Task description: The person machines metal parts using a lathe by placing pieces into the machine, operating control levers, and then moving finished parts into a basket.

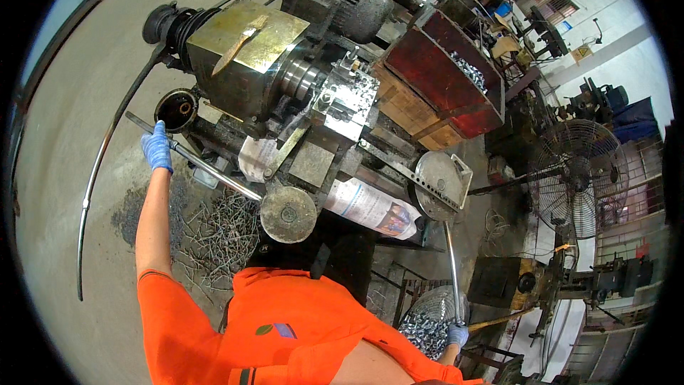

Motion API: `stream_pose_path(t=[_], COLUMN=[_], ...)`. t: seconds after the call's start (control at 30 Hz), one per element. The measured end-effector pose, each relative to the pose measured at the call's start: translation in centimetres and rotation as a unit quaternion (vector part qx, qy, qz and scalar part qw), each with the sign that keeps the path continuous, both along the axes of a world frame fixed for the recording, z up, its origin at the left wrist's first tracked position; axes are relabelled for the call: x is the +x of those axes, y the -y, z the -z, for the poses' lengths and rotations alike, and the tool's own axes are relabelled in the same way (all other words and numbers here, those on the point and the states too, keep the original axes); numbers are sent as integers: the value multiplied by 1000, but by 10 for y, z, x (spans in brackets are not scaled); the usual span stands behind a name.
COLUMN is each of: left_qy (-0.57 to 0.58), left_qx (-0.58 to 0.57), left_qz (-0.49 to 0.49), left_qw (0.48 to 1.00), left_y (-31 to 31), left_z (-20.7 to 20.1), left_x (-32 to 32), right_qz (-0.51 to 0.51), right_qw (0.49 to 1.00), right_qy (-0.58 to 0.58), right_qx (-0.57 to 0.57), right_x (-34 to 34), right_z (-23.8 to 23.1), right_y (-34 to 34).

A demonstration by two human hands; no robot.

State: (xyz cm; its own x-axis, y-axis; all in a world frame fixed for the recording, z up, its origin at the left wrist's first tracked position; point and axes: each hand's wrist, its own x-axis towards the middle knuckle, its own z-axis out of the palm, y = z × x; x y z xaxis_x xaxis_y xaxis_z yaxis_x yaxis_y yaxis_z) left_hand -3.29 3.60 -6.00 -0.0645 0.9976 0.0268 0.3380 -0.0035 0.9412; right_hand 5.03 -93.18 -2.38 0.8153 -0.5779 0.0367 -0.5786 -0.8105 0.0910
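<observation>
In a blue glove, my left hand (157, 150) is closed around a long steel lever (217, 175) that slants down to a round metal disc (288, 214) at the machine's front. My right hand (457, 335), gloved too, grips the lower end of a second bare-metal lever (452, 264), which hangs from a round plate (438, 178) at the right. Between the two levers stands the greasy machine, with a boxy headstock (246, 46), a spindle (299, 80) and a shiny metal tool block (348, 103). Small details at the spindle are too fine to make out.
A brush (239, 46) lies on the headstock. Beyond the block stands a red bin (445, 64) of small metal parts. Metal shavings (221, 232) heap on the floor at left. A basket of metal pieces (431, 324) sits beside my right hand; a large fan (577, 171) stands right.
</observation>
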Motion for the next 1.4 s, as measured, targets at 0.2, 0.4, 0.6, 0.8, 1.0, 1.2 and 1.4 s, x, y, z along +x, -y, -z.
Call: stream_pose_path(t=[0.2, 0.4, 0.6, 0.8, 1.0, 1.2, 1.4], left_qy=[18, 20, 18, -13, -23, -18, 2], left_qx=[-18, -10, -11, -21, -13, -1, 0], left_qz=[6, 5, 2, -1, -2, -6, -5], left_qw=[1000, 1000, 1000, 1000, 1000, 1000, 1000], left_y=[1, -1, -3, -8, -3, 6, -11], left_z=[-5, 0, 2, 6, 0, -11, 12], left_x=[0, -1, 1, -3, 0, 2, -2], right_qz=[22, 14, 13, 8, 16, 46, 45], right_qw=[1000, 999, 999, 1000, 1000, 997, 998], right_qy=[-7, -38, -32, -12, -14, -35, -22], right_qx=[6, 17, 12, 0, 15, 47, 24], right_x=[-2, -5, -9, -9, -12, -13, -15], right_z=[-3, -17, -15, -9, -3, -22, -10], right_y=[-8, -26, -23, -25, -15, -39, -25])
